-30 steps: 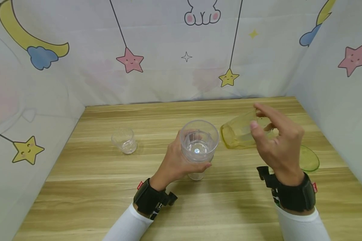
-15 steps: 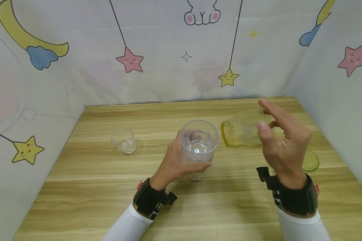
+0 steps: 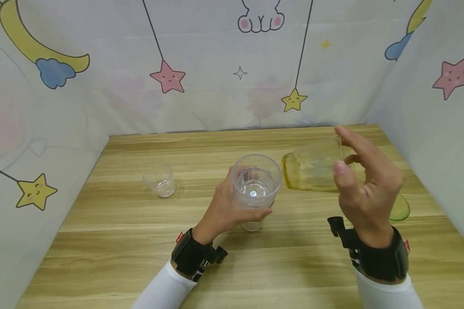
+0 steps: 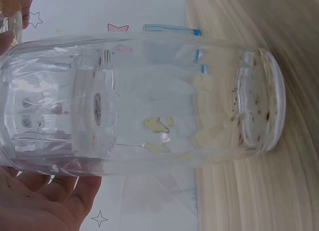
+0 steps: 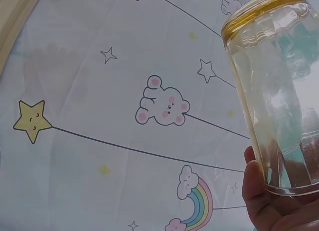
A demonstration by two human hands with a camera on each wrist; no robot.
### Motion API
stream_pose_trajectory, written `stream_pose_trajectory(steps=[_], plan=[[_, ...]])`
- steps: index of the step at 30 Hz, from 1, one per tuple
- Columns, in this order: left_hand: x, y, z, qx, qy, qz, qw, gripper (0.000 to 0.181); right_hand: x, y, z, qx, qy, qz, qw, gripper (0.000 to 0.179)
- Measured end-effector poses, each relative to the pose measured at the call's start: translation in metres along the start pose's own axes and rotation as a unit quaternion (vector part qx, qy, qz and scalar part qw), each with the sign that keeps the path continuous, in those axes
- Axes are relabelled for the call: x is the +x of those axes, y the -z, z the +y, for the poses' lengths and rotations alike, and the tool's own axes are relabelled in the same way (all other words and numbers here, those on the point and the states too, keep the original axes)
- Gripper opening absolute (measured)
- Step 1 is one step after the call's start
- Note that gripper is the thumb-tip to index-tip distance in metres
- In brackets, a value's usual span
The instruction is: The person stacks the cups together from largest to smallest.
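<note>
My left hand [image 3: 228,199] grips a tall clear plastic cup [image 3: 256,180] around its side, near the table's middle. In the left wrist view, a ring-like line inside the clear cup [image 4: 149,106] looks like a second cup nested in it. To its right, my right hand [image 3: 367,184] holds a transparent yellow cup [image 3: 311,167] by the rim between thumb and fingers. This cup lies sideways in the air, its thick base toward the clear cup and apart from it. The right wrist view shows the yellow cup [image 5: 279,91] with fingertips at its rim.
A short clear cup [image 3: 160,180] stands on the wooden table [image 3: 112,240] at left. Behind my right hand lies a green transparent round thing [image 3: 400,209], partly hidden. White cloth walls [image 3: 216,107] with printed stars enclose the table at the back and sides.
My right hand has shifted slightly right, and more of the yellow cup's length shows. The green thing is more covered by the hand. My left hand and the clear cup stay put.
</note>
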State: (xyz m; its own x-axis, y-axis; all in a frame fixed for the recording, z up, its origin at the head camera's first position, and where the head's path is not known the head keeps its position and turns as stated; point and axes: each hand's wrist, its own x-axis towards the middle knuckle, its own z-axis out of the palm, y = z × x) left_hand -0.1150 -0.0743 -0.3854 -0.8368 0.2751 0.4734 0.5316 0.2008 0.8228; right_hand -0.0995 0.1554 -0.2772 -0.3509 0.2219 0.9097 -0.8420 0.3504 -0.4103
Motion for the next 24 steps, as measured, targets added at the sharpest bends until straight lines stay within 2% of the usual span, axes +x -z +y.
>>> stream_pose_trajectory(steps=[10,18,24], plan=[[-0.001,0.001,0.001,0.001,0.007,-0.004,1.0000,0.089,-0.001,-0.007,-0.008,0.034,0.011,0.024,0.9991,0.059],[-0.001,0.001,0.002,-0.007,0.005,-0.008,0.9999,0.088,-0.002,-0.014,-0.014,0.060,0.024,0.048,0.9968,0.058],[-0.001,0.002,0.002,-0.003,0.004,-0.008,1.0000,0.087,-0.004,-0.020,-0.017,0.072,0.034,0.047,0.9957,0.055]])
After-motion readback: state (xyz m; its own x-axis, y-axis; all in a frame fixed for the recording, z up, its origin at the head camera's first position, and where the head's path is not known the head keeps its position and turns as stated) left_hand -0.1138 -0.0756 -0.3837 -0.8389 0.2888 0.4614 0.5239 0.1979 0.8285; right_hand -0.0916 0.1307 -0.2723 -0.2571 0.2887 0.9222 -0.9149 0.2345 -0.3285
